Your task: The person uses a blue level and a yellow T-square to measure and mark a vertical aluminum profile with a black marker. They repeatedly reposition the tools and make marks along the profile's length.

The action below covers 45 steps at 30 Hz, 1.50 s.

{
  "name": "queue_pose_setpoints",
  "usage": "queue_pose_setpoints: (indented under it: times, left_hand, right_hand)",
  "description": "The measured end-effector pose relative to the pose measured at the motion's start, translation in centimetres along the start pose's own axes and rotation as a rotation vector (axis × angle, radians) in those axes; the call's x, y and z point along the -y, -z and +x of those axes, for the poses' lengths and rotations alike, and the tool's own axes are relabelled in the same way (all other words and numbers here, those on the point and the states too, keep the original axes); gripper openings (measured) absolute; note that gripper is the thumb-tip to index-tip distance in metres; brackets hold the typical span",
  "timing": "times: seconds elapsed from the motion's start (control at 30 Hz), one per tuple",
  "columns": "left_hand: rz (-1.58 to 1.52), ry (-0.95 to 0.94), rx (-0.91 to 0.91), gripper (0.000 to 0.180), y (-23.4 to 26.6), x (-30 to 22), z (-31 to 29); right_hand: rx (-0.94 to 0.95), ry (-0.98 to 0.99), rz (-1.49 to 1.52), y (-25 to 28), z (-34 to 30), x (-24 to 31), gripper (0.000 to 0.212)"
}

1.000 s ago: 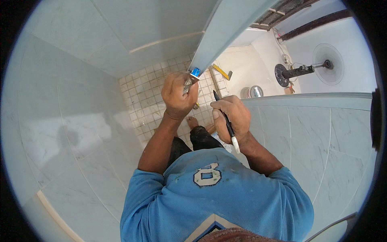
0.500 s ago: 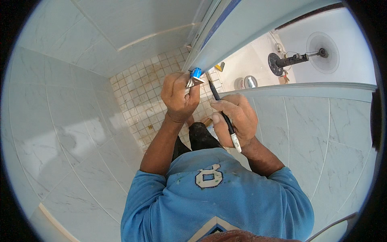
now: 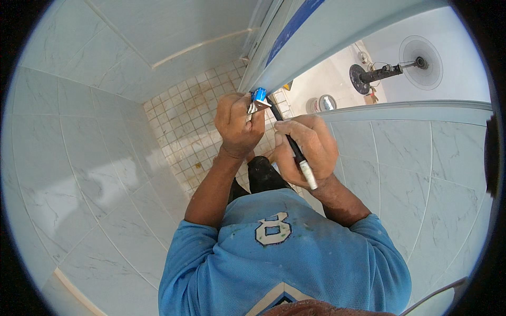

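My left hand (image 3: 235,124) is closed on a small metal fitting with a bright blue part (image 3: 260,95), held against the edge of the pale door frame (image 3: 295,71). Silver metal shows just below the blue; its exact kind is unclear. In my right hand (image 3: 311,145) is a slim black tool (image 3: 278,115) with a white, stained rear end, gripped like a pencil. Its front tip reaches up to the frame edge, right beside the blue part, where the tip is hard to make out.
Beyond the doorway stand a pedestal fan (image 3: 377,78) and a pair of round tubs (image 3: 322,103) on the floor. Marbled tile walls (image 3: 89,174) rise on both sides. Small square floor tiles (image 3: 179,118) lie below. A dark blue strip (image 3: 292,31) runs along the frame.
My left hand and the fitting have shifted slightly right. The black tool's front end has moved closer to the fitting and the frame edge.
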<state>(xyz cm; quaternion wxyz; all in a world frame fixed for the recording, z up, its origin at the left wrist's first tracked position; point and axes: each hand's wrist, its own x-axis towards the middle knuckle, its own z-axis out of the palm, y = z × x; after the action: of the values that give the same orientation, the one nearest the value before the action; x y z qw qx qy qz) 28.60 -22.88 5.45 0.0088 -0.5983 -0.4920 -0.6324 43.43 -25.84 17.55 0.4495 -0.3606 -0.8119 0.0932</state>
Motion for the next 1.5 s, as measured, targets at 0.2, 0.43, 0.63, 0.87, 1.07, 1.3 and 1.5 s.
queue_pose_setpoints:
  times: [0.2,0.43,0.63,0.87,1.07,1.3,1.5]
  left_hand:
    - [0.002,-0.019,-0.006,0.032,-0.1,-0.3,0.1]
    - [0.021,-0.025,0.001,0.028,-0.3,-0.4,-0.8]
    - [0.052,0.022,-0.055,0.017,0.2,-0.8,-1.2]
    - [0.105,0.077,-0.041,0.014,2.8,-0.6,-0.3]
    - [-0.056,0.16,-0.027,0.02,3.0,0.6,0.0]
    - [0.003,0.053,0.0,0.022,3.1,1.8,-0.1]
    - [0.026,0.16,-0.044,0.02,2.4,0.6,-0.2]
  right_hand:
    - [0.001,0.004,-0.016,0.3,0.6,0.4,0.025]
    - [-0.087,0.08,0.024,0.8,-0.6,0.5,0.025]
    - [-0.207,0.08,0.089,0.9,-4.8,-0.1,0.024]
    - [-0.337,0.262,0.194,-3.7,-7.2,-2.1,0.037]
    - [-0.461,0.324,0.237,-7.5,-5.0,-2.5,0.035]
    - [-0.481,0.254,0.279,-7.9,-5.1,-2.2,0.029]
    - [-0.606,0.317,0.296,-9.7,-6.3,-3.5,0.027]
